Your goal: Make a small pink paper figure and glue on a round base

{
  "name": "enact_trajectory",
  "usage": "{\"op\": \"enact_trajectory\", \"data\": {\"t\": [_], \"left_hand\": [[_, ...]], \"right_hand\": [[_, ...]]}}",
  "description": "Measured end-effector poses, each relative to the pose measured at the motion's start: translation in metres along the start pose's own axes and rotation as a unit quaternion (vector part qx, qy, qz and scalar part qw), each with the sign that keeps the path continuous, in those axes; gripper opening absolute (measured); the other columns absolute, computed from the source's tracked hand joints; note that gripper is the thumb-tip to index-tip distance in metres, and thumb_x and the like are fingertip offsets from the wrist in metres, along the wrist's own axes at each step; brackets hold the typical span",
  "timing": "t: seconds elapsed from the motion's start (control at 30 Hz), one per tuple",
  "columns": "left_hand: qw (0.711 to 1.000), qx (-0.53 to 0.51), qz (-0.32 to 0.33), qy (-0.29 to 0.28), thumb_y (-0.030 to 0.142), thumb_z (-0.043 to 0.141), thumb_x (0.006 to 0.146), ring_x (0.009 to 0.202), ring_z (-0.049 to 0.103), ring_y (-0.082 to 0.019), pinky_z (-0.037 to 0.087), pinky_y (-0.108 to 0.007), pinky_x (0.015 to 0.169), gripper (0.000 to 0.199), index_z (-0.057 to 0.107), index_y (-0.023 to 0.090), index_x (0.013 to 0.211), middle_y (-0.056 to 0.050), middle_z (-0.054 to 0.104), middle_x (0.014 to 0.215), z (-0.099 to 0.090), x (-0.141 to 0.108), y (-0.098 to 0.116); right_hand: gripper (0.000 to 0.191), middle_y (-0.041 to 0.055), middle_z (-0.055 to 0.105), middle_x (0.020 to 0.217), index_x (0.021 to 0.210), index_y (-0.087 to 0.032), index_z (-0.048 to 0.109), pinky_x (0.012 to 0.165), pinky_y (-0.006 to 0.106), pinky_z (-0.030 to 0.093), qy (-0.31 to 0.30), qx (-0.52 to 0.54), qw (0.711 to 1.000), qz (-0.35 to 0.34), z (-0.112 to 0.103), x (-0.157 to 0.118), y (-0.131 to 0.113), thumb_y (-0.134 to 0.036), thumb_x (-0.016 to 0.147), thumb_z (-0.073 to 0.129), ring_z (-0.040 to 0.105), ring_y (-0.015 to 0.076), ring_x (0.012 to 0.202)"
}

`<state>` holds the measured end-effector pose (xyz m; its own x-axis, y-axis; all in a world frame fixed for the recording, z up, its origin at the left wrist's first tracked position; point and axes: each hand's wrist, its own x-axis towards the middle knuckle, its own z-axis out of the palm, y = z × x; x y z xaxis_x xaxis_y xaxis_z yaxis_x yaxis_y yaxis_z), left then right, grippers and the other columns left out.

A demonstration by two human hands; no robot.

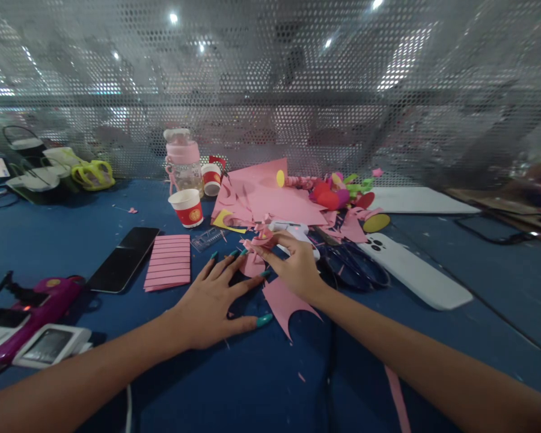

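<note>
My left hand lies flat on the blue table with its fingers spread. Its fingertips reach the edge of a small pink paper piece. My right hand is closed, thumb and fingers pinching a curled pink paper strip just above that piece. Under and beside my right wrist is a larger pink paper scrap with a curved cut-out. A white device or tool, partly hidden, sits behind my right hand. To the right of it are dark-blue-handled scissors.
Pink sheets and colourful paper shapes pile up at the back. Paper cups and a bottle stand left of them. A black phone, lined pink paper, purple power strip and white phone lie around.
</note>
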<state>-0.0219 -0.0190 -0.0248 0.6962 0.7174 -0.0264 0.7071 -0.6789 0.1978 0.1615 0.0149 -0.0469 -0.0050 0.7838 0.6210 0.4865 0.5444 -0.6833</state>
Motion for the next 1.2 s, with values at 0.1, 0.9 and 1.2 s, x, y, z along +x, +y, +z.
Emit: {"op": "enact_trajectory", "data": {"t": [0.1, 0.9, 1.2], "left_hand": [[1.000, 0.002, 0.000, -0.001, 0.068, 0.035, 0.077, 0.136, 0.019, -0.033, 0.017, -0.059, 0.105, 0.067, 0.032, 0.038, 0.137, -0.011, 0.023, 0.149, -0.0001, -0.0004, -0.0002], [1.000, 0.002, 0.004, 0.016, 0.069, 0.035, 0.077, 0.136, 0.021, -0.033, 0.018, -0.059, 0.105, 0.067, 0.035, 0.037, 0.135, -0.009, 0.026, 0.149, 0.0022, -0.0006, -0.0015], [1.000, 0.001, 0.010, 0.027, 0.068, 0.036, 0.078, 0.135, 0.021, -0.033, 0.018, -0.057, 0.106, 0.065, 0.034, 0.039, 0.135, -0.006, 0.026, 0.149, 0.0034, -0.0012, -0.0020]], "right_hand": [[0.016, 0.0052, 0.066, 0.074, 0.070, -0.019, 0.067, 0.072, 0.033, 0.048, -0.004, -0.002, 1.000, -0.003, 0.0002, 0.0001, -0.0002, -0.033, 0.076, 0.062, 0.061, 0.0186, 0.075], [0.006, 0.0034, 0.068, 0.080, 0.075, -0.023, 0.068, 0.077, 0.035, 0.049, 0.032, 0.013, 0.999, -0.042, -0.0005, -0.0022, -0.0013, -0.027, 0.076, 0.064, 0.062, 0.0189, 0.082], [0.011, 0.0041, 0.067, 0.075, 0.071, -0.022, 0.068, 0.072, 0.034, 0.049, 0.017, -0.003, 1.000, -0.025, -0.0003, -0.0005, -0.0009, -0.031, 0.076, 0.063, 0.062, 0.0186, 0.075]]}}
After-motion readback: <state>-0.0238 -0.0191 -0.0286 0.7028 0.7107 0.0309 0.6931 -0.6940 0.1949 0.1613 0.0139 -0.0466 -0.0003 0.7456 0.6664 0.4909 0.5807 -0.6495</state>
